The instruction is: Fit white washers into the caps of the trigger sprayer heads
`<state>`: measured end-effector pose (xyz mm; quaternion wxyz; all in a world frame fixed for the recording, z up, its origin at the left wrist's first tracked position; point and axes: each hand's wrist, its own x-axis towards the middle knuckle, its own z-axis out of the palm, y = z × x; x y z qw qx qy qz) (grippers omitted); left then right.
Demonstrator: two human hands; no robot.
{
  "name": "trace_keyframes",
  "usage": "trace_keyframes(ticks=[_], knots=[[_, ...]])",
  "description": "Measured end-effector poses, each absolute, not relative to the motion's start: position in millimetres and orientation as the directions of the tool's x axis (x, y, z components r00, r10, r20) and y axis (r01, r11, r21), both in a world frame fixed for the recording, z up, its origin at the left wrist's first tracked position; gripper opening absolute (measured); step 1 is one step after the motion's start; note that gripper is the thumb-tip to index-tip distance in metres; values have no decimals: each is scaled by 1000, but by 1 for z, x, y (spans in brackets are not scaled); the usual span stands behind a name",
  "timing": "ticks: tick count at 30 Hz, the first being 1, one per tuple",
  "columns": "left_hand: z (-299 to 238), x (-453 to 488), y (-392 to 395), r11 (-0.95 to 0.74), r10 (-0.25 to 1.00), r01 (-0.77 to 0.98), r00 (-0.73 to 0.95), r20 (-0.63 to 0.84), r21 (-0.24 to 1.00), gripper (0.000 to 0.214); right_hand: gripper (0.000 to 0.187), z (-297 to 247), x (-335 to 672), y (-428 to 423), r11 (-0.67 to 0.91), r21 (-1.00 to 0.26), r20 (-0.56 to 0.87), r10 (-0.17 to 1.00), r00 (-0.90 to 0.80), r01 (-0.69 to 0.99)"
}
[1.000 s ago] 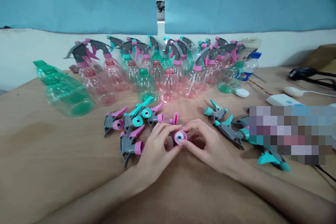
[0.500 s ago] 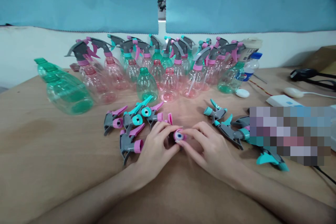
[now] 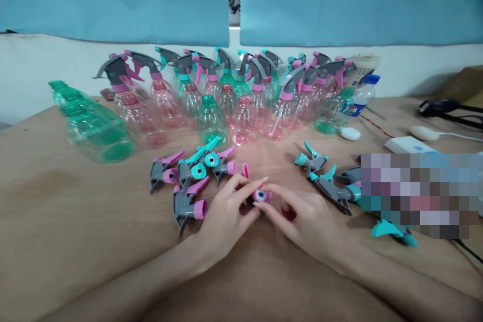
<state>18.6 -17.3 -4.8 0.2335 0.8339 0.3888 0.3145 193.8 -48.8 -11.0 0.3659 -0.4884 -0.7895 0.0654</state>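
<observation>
Tabletop carries a row of spray bottles at the rear and loose trigger heads in front. Left hand and right hand meet at centre, fingertips of both pinching one pink cap just above the wood. Step in hand appears to be inspection or fitting of this cap; further handling calls for a steady two-sided pinch.
</observation>
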Motion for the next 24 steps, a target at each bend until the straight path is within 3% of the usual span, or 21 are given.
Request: trace_keyframes(ticks=[9, 15, 18, 24], knots=[[-4, 20, -17, -530, 838, 528, 447, 314, 664, 36, 31, -4, 190, -52, 383, -344, 517, 840, -168, 857], [-2, 21, -16, -588, 797, 499, 492, 351, 636, 20, 27, -11, 193, -42, 344, -630, 241, 939, -246, 696], [-3, 21, -17, -581, 805, 519, 480, 348, 627, 22, 26, -13, 194, -38, 313, -707, 223, 949, -221, 634], [-9, 18, -17, -508, 861, 619, 387, 330, 599, 37, 25, -9, 194, -37, 347, -736, 230, 936, -267, 582]])
